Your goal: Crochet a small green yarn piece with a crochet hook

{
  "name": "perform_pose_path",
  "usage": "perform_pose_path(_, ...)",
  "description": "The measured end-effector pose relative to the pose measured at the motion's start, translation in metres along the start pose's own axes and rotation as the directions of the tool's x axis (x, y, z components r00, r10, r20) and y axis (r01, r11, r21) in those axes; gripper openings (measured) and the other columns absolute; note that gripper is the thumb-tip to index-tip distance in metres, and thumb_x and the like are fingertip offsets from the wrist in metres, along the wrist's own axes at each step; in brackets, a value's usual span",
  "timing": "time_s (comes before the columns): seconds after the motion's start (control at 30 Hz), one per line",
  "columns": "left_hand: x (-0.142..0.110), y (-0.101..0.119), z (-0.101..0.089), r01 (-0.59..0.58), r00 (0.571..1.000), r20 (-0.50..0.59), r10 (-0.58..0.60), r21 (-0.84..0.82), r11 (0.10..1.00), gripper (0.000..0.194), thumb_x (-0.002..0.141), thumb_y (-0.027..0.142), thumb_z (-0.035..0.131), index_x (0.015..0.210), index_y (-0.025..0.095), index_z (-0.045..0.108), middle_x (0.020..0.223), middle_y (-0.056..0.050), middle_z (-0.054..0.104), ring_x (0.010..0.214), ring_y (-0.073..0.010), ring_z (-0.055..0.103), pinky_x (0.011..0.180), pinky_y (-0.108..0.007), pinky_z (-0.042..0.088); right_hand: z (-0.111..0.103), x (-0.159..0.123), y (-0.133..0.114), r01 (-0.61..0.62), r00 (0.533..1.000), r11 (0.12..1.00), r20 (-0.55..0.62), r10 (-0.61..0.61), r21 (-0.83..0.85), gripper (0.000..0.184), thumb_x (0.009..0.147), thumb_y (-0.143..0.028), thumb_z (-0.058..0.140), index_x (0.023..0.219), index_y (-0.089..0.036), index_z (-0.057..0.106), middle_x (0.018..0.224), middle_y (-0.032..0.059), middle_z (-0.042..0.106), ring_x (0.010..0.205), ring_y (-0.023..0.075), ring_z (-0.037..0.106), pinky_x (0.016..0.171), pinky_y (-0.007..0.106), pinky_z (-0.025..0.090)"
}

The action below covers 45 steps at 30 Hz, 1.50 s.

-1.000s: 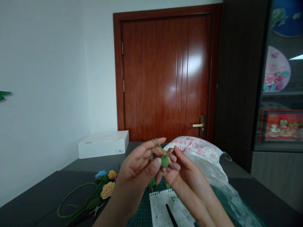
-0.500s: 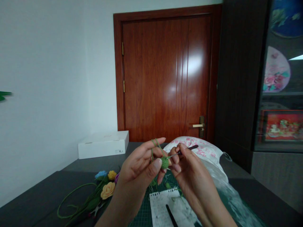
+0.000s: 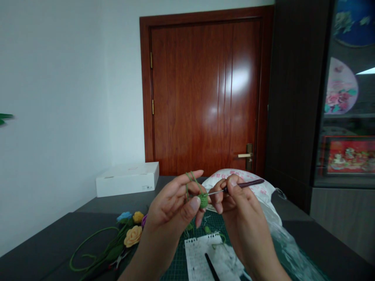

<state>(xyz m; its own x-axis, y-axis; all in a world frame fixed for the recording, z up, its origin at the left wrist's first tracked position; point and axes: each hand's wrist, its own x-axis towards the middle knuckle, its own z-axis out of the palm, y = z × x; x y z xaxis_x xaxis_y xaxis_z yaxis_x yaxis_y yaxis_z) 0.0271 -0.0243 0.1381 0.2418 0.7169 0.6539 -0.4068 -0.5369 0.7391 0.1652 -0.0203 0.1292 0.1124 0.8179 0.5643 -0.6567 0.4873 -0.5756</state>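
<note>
Our left hand point(image 3: 171, 207) is curled closed around a small green crocheted ball point(image 3: 203, 200), pinching it between the thumb and fingertips, with green yarn point(image 3: 191, 180) looped over the raised index finger. Our right hand point(image 3: 241, 199) is nearly closed too, gripping a crochet hook point(image 3: 243, 185) with a dark handle between the thumb and index finger. The hook's thin metal end reaches the upper right of the ball, which we hold in the air just above a green cutting mat point(image 3: 175, 257).

On the mat lie a handwritten notepad point(image 3: 199, 253) and a black pen point(image 3: 211, 267) resting across it. A white plastic bag point(image 3: 265, 195) sits behind our right hand. To the left, on the dark grey surface point(image 3: 47, 249), lie crocheted flowers point(image 3: 133, 236) in blue, yellow, peach and purple, beside a looped green stem point(image 3: 88, 238). Further back, a white box point(image 3: 125, 179) stands against the wall, near a reddish-brown wooden door point(image 3: 205, 93).
</note>
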Motion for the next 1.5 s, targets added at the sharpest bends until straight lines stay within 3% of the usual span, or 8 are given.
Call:
perform_pose_path(0.37,0.000,0.001,-0.001,-0.012,1.000,-0.025,0.014,0.060,0.998,0.039,0.094,0.023,0.068,0.133,0.020,0.063,0.094,-0.005,0.064,0.069,-0.0118,0.059,0.058,-0.024,0.047,0.001,-0.004,-0.005,0.205,0.979,0.957,0.027,-0.203,-0.204,0.026,0.097,-0.038,0.065,0.077,-0.023,0.058,0.069,-0.0027,0.065,0.061,0.0128,0.058,0.067,0.029,0.048)
perform_pose_path(0.43,0.000,0.001,-0.001,-0.008,1.000,-0.022,0.010,0.067,0.998,0.039,0.094,0.023,0.068,0.133,0.020,0.063,0.095,-0.005,0.064,0.070,-0.0120,0.059,0.058,-0.024,0.048,0.003,-0.004,-0.005,0.159,0.987,0.975,0.039,-0.154,-0.154,0.027,0.096,-0.040,0.068,0.077,-0.023,0.058,0.068,-0.0026,0.064,0.061,0.0131,0.057,0.065,0.028,0.048)
perform_pose_path(0.57,0.001,0.000,-0.002,-0.027,1.000,0.001,0.027,0.063,0.998,0.039,0.094,0.023,0.068,0.133,0.021,0.064,0.097,-0.005,0.065,0.071,-0.0122,0.060,0.059,-0.024,0.048,0.004,0.000,-0.001,-0.060,0.998,0.997,0.024,0.059,0.056,0.025,0.090,-0.039,0.075,0.077,-0.021,0.063,0.064,-0.0025,0.061,0.059,0.0132,0.055,0.058,0.026,0.049)
perform_pose_path(0.73,0.003,0.001,-0.003,-0.020,1.000,-0.003,0.020,0.062,0.998,0.035,0.094,0.023,0.069,0.128,0.019,0.068,0.099,-0.008,0.067,0.075,-0.0133,0.061,0.059,-0.023,0.050,0.002,0.006,0.008,-0.289,0.957,0.906,0.054,0.286,0.309,0.021,0.082,-0.032,0.083,0.077,-0.017,0.069,0.063,-0.0039,0.059,0.057,0.0090,0.052,0.063,0.023,0.053)
perform_pose_path(0.9,0.003,0.001,-0.001,-0.021,1.000,-0.003,0.021,0.043,0.999,0.039,0.094,0.024,0.069,0.132,0.019,0.066,0.097,-0.007,0.067,0.075,-0.0141,0.060,0.058,-0.023,0.048,0.001,0.008,0.011,-0.387,0.921,0.834,0.136,0.364,0.393,0.022,0.078,-0.029,0.087,0.075,-0.016,0.069,0.059,-0.0056,0.054,0.056,0.0082,0.051,0.064,0.021,0.053)
perform_pose_path(1.17,0.003,0.001,0.001,-0.032,0.999,0.011,0.032,-0.035,0.999,0.063,0.093,0.019,0.067,0.151,0.019,0.043,0.092,-0.007,0.068,0.075,-0.0165,0.061,0.058,-0.025,0.045,0.002,0.005,0.001,-0.264,0.964,0.948,0.021,0.264,0.178,0.028,0.082,-0.037,0.084,0.075,-0.016,0.067,0.060,-0.0034,0.056,0.059,0.0098,0.048,0.063,0.022,0.048)
perform_pose_path(1.37,0.004,0.003,0.000,-0.034,0.999,0.037,0.035,-0.041,0.999,0.070,0.095,0.018,0.064,0.157,0.022,0.033,0.092,-0.006,0.068,0.075,-0.0172,0.061,0.059,-0.026,0.044,-0.001,0.006,-0.005,-0.219,0.961,0.974,0.185,0.207,0.051,0.033,0.087,-0.037,0.079,0.070,-0.018,0.058,0.062,-0.0043,0.054,0.060,0.0100,0.046,0.064,0.022,0.044)
perform_pose_path(1.5,0.003,0.004,0.000,-0.051,0.999,0.019,0.051,0.003,0.999,0.065,0.095,0.019,0.066,0.154,0.025,0.040,0.092,-0.005,0.068,0.072,-0.0147,0.059,0.059,-0.025,0.045,-0.002,0.006,-0.001,-0.033,0.984,0.999,0.173,0.038,-0.032,0.028,0.085,-0.033,0.081,0.074,-0.021,0.058,0.070,-0.0041,0.060,0.062,0.0107,0.050,0.063,0.023,0.042)
